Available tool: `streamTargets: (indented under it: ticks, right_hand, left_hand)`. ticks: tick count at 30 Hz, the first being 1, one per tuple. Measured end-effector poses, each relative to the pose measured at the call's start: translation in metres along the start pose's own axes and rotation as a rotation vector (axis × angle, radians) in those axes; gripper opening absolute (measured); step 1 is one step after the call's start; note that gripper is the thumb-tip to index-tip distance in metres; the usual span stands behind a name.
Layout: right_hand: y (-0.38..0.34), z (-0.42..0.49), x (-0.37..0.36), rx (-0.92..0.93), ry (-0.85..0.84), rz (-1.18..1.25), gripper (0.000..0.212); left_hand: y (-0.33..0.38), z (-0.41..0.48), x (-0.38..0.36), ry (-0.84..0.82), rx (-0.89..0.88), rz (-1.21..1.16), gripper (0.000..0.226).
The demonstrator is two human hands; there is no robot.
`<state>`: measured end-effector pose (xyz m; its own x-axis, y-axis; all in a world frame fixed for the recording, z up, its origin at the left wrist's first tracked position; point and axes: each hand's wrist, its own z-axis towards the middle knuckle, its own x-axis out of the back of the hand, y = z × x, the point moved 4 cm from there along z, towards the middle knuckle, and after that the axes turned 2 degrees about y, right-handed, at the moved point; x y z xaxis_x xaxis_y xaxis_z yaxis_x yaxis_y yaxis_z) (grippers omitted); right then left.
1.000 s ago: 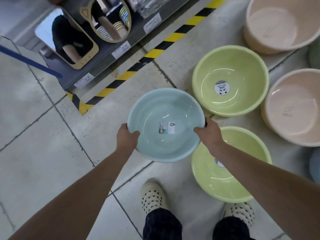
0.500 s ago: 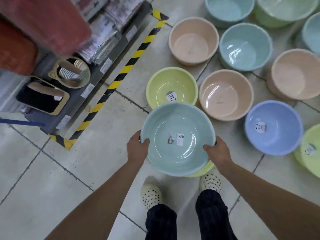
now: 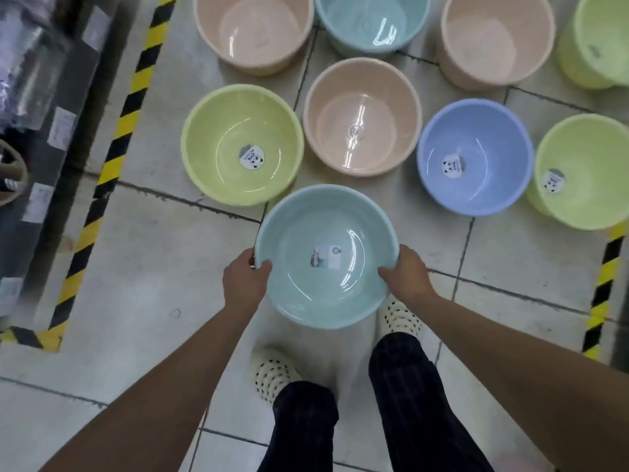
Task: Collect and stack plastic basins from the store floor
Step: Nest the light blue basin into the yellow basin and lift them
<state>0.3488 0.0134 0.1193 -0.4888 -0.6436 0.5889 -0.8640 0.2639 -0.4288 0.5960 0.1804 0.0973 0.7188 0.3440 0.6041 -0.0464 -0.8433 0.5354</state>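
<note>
A pale teal basin (image 3: 299, 284) with a small label inside is held level above the floor, in front of my legs. My left hand (image 3: 243, 279) grips its left rim and my right hand (image 3: 406, 275) grips its right rim. On the tiled floor beyond it stand a light green basin (image 3: 218, 165), a peach basin (image 3: 340, 107), a blue basin (image 3: 486, 185) and another green basin (image 3: 592, 189). Farther back sit a peach basin (image 3: 252, 32), a teal basin (image 3: 360, 25), a peach basin (image 3: 493, 42) and a green one (image 3: 602, 35).
A shelf unit (image 3: 41, 137) with price tags runs along the left, edged by yellow-black hazard tape (image 3: 112, 155) on the floor. More hazard tape (image 3: 604, 287) lies at the right. My feet in spotted shoes (image 3: 272, 373) stand on bare tiles.
The view has swung right and forward along the row of basins. The held teal basin stays in both hands. The green basin under it half a second ago is out of sight.
</note>
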Motion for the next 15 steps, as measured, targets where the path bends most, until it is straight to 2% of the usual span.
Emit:
streamTargets:
  ticks: [5,10,15]
  right_hand:
    - [0.027,0.029,-0.023,0.008,-0.027,-0.022,0.035]
    - [0.055,0.048,-0.046,0.004,-0.038,-0.092,0.045]
    - [0.073,0.061,-0.066,-0.029,-0.022,-0.145,0.048]
  left_hand:
    - [-0.026,0.019,-0.035,-0.008,0.024,0.088,0.014]
    - [-0.050,0.030,-0.057,-0.019,0.022,0.106,0.030]
    - [-0.060,0.041,-0.071,0.002,0.027,0.105,0.034]
